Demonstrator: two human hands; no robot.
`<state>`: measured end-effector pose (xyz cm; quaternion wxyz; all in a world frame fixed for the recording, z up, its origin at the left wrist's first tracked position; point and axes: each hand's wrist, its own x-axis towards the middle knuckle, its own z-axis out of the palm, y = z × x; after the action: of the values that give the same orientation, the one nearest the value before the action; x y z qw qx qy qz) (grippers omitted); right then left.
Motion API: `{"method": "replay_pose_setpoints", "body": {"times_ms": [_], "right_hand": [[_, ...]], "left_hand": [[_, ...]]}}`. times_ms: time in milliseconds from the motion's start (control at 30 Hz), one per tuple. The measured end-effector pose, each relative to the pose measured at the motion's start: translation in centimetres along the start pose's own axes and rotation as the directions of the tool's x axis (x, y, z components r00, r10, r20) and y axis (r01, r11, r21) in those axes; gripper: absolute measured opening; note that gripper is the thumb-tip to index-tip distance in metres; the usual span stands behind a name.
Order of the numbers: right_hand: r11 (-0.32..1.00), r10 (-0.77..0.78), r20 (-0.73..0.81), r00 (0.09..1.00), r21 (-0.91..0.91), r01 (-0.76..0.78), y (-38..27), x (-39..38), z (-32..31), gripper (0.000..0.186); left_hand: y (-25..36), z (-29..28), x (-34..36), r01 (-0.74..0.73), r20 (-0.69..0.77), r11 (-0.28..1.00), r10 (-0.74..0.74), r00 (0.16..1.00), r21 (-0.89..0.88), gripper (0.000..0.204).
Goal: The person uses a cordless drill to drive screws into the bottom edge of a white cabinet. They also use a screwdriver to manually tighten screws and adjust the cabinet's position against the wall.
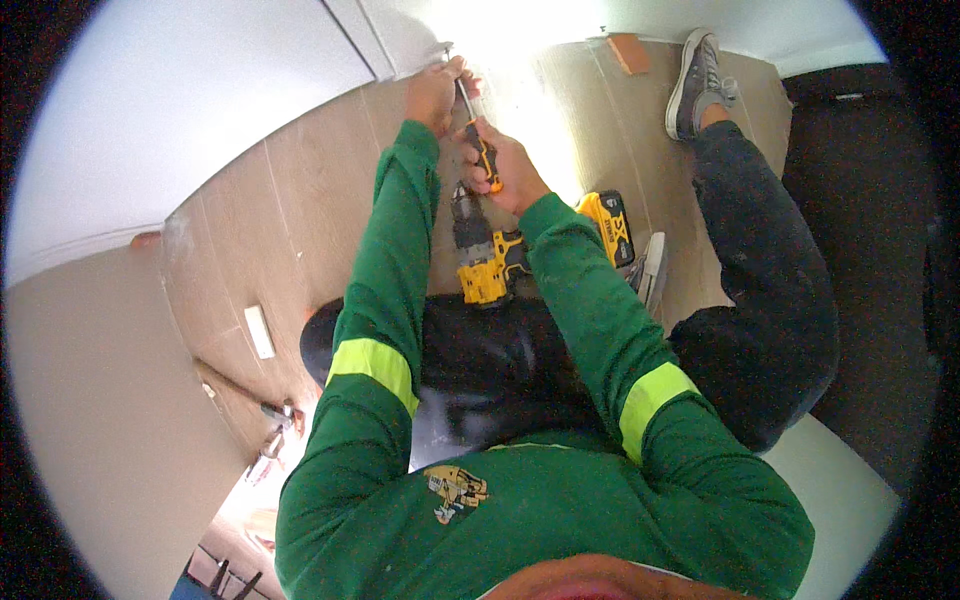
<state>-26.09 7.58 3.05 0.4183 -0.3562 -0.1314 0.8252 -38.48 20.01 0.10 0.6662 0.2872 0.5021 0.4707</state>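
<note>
My right hand (512,168) is wrapped round the orange and black handle of a screwdriver (488,160), which points away from me toward the wall. Its thin metal shaft runs up to my left hand (432,97). The left fingers are pinched together by the shaft's far end, close to the foot of the white wall; what they hold is too small to make out. Just below my hands a yellow and black cordless drill (483,272) lies on the floor, chuck pointing away. Its yellow battery (606,228) shows to the right of my right forearm.
A white panel with a seam (375,65) stands ahead. An orange-brown block (629,54) lies by the wall, near my outstretched shoe (697,85). On the wood-look floor (290,210) at left is a small white rectangular piece (259,332). A dark surface (860,250) rises at right.
</note>
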Motion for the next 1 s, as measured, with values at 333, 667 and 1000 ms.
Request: {"method": "replay_pose_setpoints", "body": {"times_ms": [333,667,1000], "right_hand": [[0.736,-0.258,-0.206,0.944,-0.675,0.054,-1.5,0.5,-0.3,0.039],[0.608,-0.375,-0.294,0.879,-0.794,-0.006,0.8,0.6,0.8,0.04],[0.996,0.084,-0.056,0.995,0.013,-0.083,-0.4,0.4,-0.4,0.037]], "left_hand": [[0.6,-0.4,0.0,0.008,0.067,0.999,-0.005,0.998,-0.045,0.022],[0.5,-1.5,0.4,-0.017,-0.001,0.999,0.017,1.0,0.036,0.019],[0.0,-0.7,0.5,-0.032,-0.103,0.999,0.033,0.994,0.008,0.019]]}}
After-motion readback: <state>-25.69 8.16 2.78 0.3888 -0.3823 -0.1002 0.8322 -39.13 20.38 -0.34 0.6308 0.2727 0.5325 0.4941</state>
